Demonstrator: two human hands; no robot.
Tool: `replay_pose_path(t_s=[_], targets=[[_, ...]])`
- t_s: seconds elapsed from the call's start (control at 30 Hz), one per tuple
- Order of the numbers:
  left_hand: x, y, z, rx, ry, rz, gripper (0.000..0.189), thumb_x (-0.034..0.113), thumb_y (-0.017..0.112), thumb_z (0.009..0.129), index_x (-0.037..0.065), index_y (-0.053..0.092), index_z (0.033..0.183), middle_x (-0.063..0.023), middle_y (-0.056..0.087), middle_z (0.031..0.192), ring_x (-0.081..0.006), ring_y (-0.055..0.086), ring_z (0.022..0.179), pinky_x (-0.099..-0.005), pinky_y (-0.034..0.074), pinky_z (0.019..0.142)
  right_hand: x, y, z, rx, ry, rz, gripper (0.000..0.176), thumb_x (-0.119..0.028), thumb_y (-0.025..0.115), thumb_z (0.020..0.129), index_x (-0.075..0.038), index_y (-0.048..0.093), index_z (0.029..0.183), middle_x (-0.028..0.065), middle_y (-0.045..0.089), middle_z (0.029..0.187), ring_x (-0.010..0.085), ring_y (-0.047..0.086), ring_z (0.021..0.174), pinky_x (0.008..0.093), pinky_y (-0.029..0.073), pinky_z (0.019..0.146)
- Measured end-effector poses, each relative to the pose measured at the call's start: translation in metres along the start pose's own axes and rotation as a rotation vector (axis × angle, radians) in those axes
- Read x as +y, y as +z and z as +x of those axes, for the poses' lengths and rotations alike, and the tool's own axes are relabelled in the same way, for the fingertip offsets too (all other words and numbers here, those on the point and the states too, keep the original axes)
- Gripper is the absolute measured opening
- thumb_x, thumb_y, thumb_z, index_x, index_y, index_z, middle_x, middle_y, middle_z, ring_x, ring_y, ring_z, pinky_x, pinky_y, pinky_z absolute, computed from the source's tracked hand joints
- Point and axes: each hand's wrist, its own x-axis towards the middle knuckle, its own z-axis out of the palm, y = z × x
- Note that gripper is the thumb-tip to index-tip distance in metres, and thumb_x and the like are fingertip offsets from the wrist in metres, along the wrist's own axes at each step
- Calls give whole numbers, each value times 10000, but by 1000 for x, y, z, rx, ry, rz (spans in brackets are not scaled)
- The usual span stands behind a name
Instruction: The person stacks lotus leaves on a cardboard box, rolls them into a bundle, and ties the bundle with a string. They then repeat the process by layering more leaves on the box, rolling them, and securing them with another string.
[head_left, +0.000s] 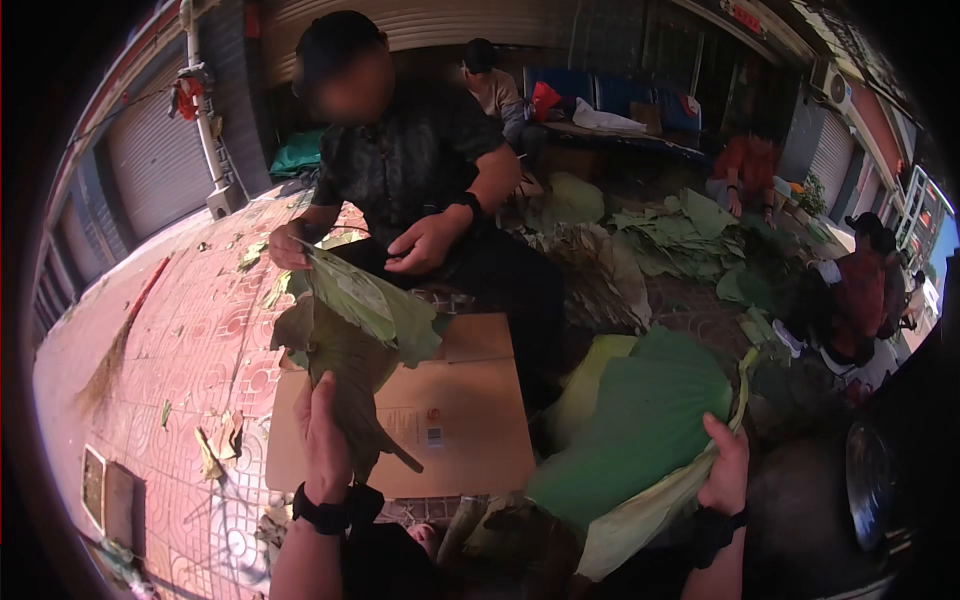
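My left hand (325,440) is closed on the edge of a dull brownish-green lotus leaf (345,350), whose stem end points down to the right over the cardboard. My right hand (725,468) grips the rim of a large green lotus leaf (655,410) with a pale folded underside. That leaf spreads leftward from my fingers, partly over a yellowish leaf (590,385). A flat piece of brown cardboard (480,440) lies between my hands. Across from me, a person in dark clothes holds a pale green leaf (370,300), which overlaps the top of my left leaf.
Dried leaves (590,265) and a broad pile of green leaves (680,235) lie on the paving behind. Other people sit at the back and right. A broom (115,355) and leaf scraps (222,440) are on the left paving. A round shiny metal object (868,480) stands at right.
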Motion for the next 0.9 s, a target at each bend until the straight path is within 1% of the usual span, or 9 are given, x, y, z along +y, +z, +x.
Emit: replay_pose_path(t_s=[0.1,0.17,0.23,0.4,0.5,0.6,0.73,0.77,0.9], targets=[[0,54,-44,-286,-59,45,330,194,400,995,-18,543,1204,-114,602,1091,-170,584,965,-265,482,801,0,15,-8,-62,59,12,325,-123,582,903,21,534,1190,98,623,1107,185,623,952,332,502,841],[-20,84,-56,-560,195,165,397,195,419,997,-20,455,1329,-167,536,1199,-237,529,1096,-306,459,880,4,33,-16,-139,126,54,320,-136,572,919,20,528,1195,98,621,1113,182,621,965,334,504,852],[-30,108,-73,-725,251,266,494,235,458,989,-4,358,1409,-195,454,1285,-299,478,1172,-360,436,945,23,44,-23,-181,173,59,320,-145,553,936,21,523,1208,102,618,1126,181,616,989,332,503,864],[-40,140,-95,-474,167,435,744,374,657,860,56,318,1442,-187,395,1353,-335,495,1179,-383,457,939,35,71,-28,-318,255,119,339,-170,523,966,24,516,1245,101,600,1179,171,600,1028,315,486,879],[-39,132,-82,-482,35,313,849,396,728,791,30,314,1436,-183,422,1332,-313,527,1154,-369,475,911,41,83,-33,-293,64,-34,332,-177,530,966,26,530,1229,96,604,1171,156,595,1021,304,479,875],[-53,123,-77,-483,98,290,870,384,747,779,-3,313,1426,-160,454,1302,-281,565,1099,-363,483,895,44,84,-32,-319,84,-32,318,-174,532,966,26,546,1213,89,611,1161,142,588,1020,301,475,880],[-48,109,-74,-466,174,358,787,359,750,787,-45,402,1364,-155,512,1241,-282,590,1057,-352,484,883,51,97,-35,-375,132,-14,283,-150,532,962,20,566,1187,87,622,1148,150,598,1011,309,481,874],[-44,105,-73,-463,162,288,581,220,751,811,-20,514,1284,-146,553,1195,-245,540,1120,-344,422,971,42,108,-41,-382,164,64,274,-144,532,961,18,571,1179,87,624,1147,153,601,1006,312,483,870],[-44,86,-66,-479,93,261,371,146,676,880,-22,574,1195,-76,625,1080,-134,561,991,-288,456,879,53,111,-40,-357,116,84,263,-134,524,961,11,571,1176,93,626,1149,162,612,999,321,494,859]])
